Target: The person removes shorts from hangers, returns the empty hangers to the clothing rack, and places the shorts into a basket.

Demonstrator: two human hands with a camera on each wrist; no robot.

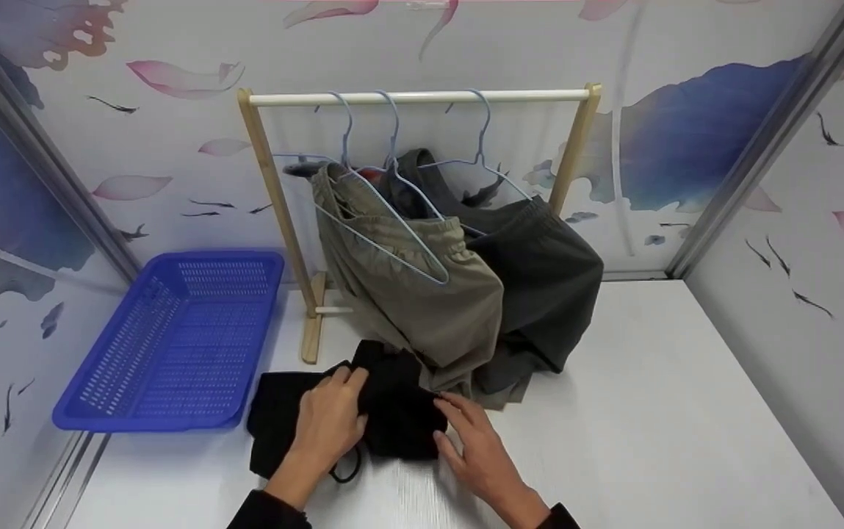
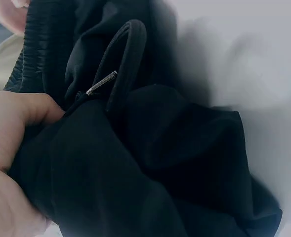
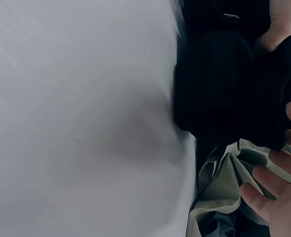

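Observation:
Black pants (image 1: pixel 403 422) lie bunched on the white table in front of the rack. Up close in the left wrist view, they have a gathered elastic waistband (image 2: pixel 34 59) and a drawstring loop (image 2: pixel 135 44) with a metal tip. My left hand (image 1: pixel 330 419) grips the cloth near its middle, the thumb tucked into a fold. On the other side, my right hand (image 1: pixel 480 452) is at the right edge of the bundle, fingers spread and loosely bent. In the right wrist view, its fingertips (image 3: pixel 254 195) are beside the dark cloth, not closed round it.
A wooden rack (image 1: pixel 422 97) stands behind, with blue hangers (image 1: pixel 392 139) on its bar. Khaki pants (image 1: pixel 422 294) and dark grey pants (image 1: pixel 539 272) hang low from it, just beyond the hands. A blue plastic basket (image 1: pixel 172 424) sits to the left. Patterned walls enclose the table.

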